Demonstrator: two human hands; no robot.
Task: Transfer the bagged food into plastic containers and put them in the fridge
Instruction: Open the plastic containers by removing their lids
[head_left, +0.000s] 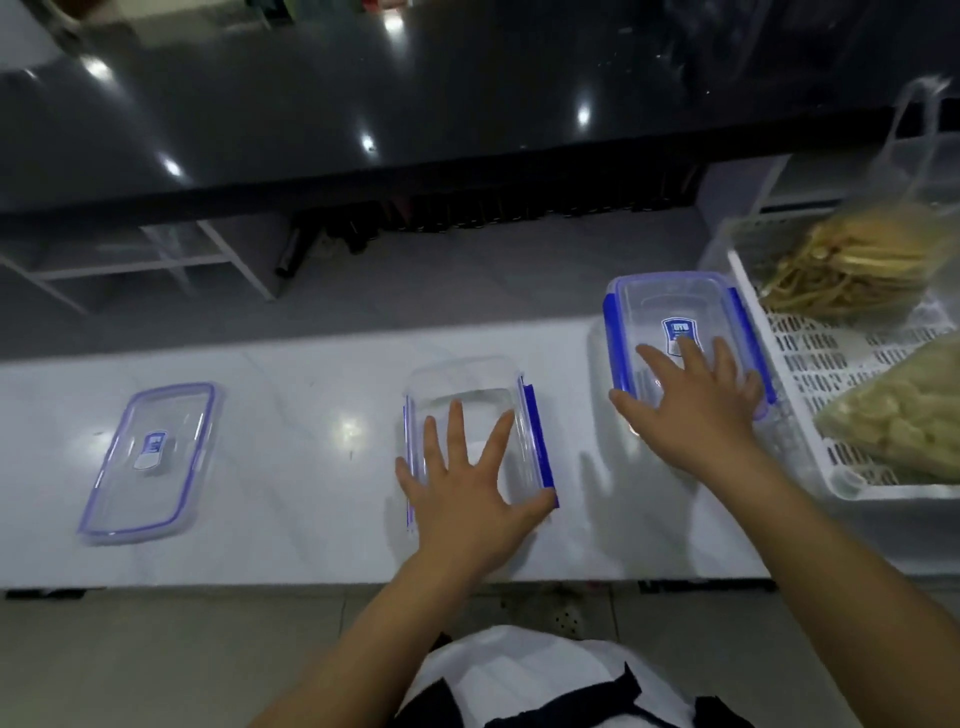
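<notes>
Both blue stickers are too blurry to read (some logo, that's it). One sits on the loose clear blue-rimmed lid lying far left on the white marble counter. The left hand rests spread and flat over the open clear plastic container. The right hand, also flat, presses the lidded blue-clipped container just beside the white slotted basket holding the bagged food.

Small blue labels on both lids are too blurred to read.
</notes>
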